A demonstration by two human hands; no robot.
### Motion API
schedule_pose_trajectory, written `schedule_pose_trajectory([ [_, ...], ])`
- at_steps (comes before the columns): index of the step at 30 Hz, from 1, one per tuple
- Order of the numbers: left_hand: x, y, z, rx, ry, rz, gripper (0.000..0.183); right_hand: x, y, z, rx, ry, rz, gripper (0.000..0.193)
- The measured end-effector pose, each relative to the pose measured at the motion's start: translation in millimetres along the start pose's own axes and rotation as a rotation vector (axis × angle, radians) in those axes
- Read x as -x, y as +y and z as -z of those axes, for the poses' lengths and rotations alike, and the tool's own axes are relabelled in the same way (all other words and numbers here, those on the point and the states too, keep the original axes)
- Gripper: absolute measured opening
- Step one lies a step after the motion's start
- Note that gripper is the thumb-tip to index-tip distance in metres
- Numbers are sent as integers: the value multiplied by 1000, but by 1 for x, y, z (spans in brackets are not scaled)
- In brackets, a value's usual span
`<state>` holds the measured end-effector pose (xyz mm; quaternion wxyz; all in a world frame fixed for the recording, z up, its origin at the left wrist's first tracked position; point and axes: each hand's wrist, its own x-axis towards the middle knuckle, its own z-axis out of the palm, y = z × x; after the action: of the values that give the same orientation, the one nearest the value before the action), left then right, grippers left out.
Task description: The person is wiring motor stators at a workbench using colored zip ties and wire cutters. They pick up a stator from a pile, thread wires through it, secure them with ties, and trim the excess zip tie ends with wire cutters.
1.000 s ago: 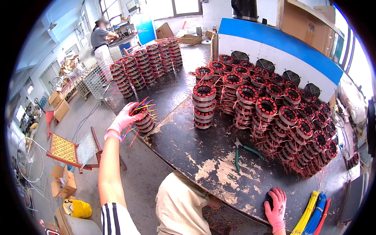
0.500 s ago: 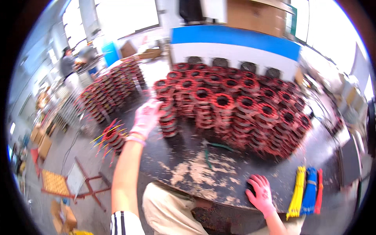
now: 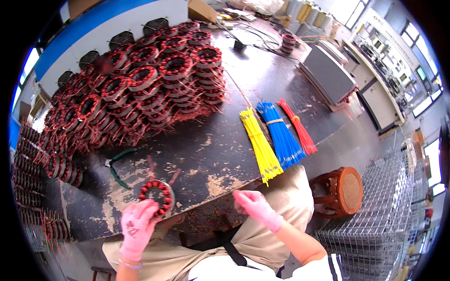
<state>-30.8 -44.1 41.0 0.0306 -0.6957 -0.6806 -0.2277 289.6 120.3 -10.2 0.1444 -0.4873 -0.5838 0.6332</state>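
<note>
My left hand [image 3: 137, 227], in a pink glove, grips a ring-shaped motor stator [image 3: 168, 196] by its near left rim, at the front edge of the table. The stator has red windings inside a grey ring, and loose red wire ends stick out on its far side. My right hand [image 3: 257, 209], gloved in pink too, hovers over my lap just off the table edge. Its fingers are curled closed, slightly blurred, with nothing seen in them. Green-handled pliers [image 3: 114, 165] lie beyond the stator.
Stacked stators [image 3: 140, 77] fill the table's far left. Bundles of yellow wires [image 3: 260, 145], blue wires [image 3: 281, 133] and red wires [image 3: 298, 125] lie right of my right hand. A grey panel [image 3: 328, 75], a wooden stool [image 3: 344, 192] and wire-mesh cages [image 3: 375, 220] stand farther right.
The view has turned to the right. My left hand has come from the stacks to the table's front edge and now holds a stator. My right hand has left the tabletop and closed.
</note>
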Motion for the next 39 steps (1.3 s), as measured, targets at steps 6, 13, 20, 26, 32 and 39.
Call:
schedule_pose_trajectory([
  [6, -20, 8, -37, 105, -193, -139, 43, 10, 44, 54, -271, 201, -129, 55],
  [13, -24, 27, -37, 99, -134, -100, 41, 10, 40, 59, -300, 317, 25, 31],
  [20, -7, 23, -18, 105, 55, -81, 48, 97, -1, 10, -91, 303, 302, 18],
  [26, -37, 56, 18, -40, 384, -543, 27, 51, -84, -63, 345, -266, 1001, 17],
  [32, -25, 40, -1, 68, 301, -135, 34, -9, -97, -59, 529, -81, 952, 23],
  [39, -26, 18, -61, 113, 55, 26, 23, -28, -58, -69, 1150, -6, 914, 13],
])
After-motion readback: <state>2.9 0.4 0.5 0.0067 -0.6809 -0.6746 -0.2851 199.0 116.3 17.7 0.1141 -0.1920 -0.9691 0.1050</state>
